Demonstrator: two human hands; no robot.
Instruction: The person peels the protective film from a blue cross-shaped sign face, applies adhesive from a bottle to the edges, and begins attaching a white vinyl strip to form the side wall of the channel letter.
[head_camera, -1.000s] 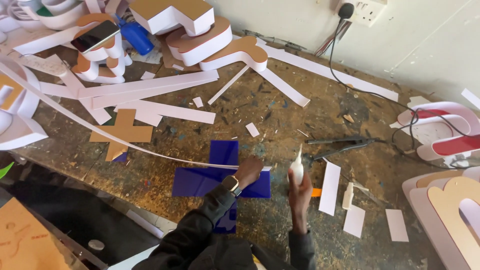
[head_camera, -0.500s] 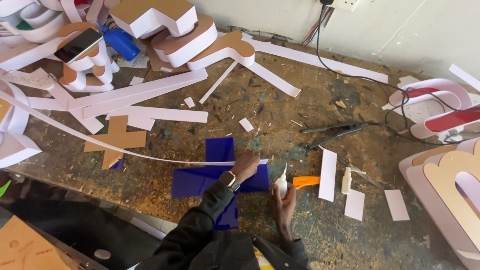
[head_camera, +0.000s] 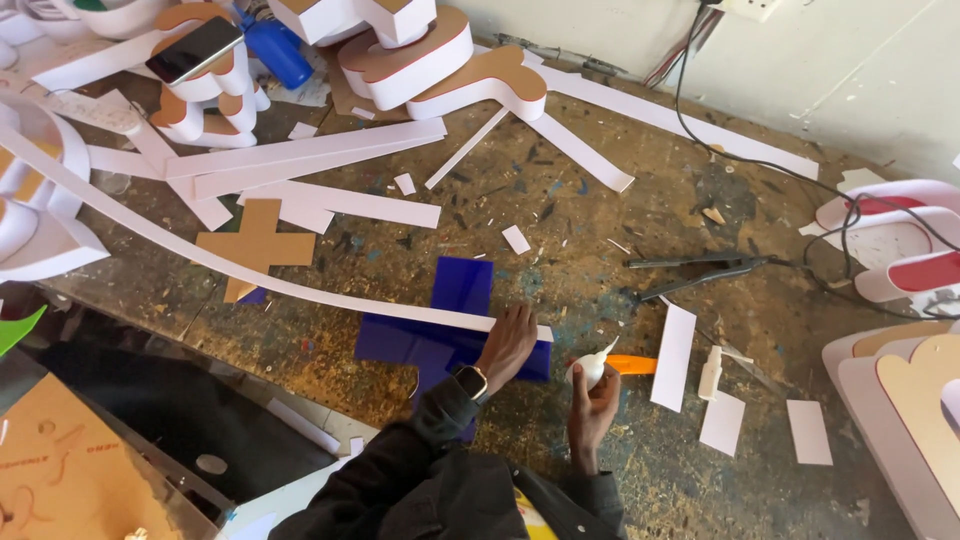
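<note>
A blue cross-shaped acrylic piece (head_camera: 455, 300) lies flat on the worn workbench (head_camera: 560, 210). A long white plastic strip (head_camera: 230, 268) stands on edge along its upper side. My left hand (head_camera: 508, 345) presses on the strip's right end, on the blue piece. My right hand (head_camera: 592, 405) grips a small white glue bottle (head_camera: 594, 365) with its nozzle tilted up and to the right, just right of the blue piece. An orange-handled knife (head_camera: 632, 364) lies right behind the bottle.
White strips (head_camera: 300, 160) and offcuts (head_camera: 675, 355) are scattered about. A brown cross (head_camera: 255, 245) lies at left. Finished white and brown letters (head_camera: 430, 50) pile up at the back, pink ones (head_camera: 900, 240) at right. A black tool with cable (head_camera: 700, 268) lies right of centre.
My right hand has lowered the glue bottle from upright down toward the bench beside the blue piece. My left hand has stayed on the strip end.
</note>
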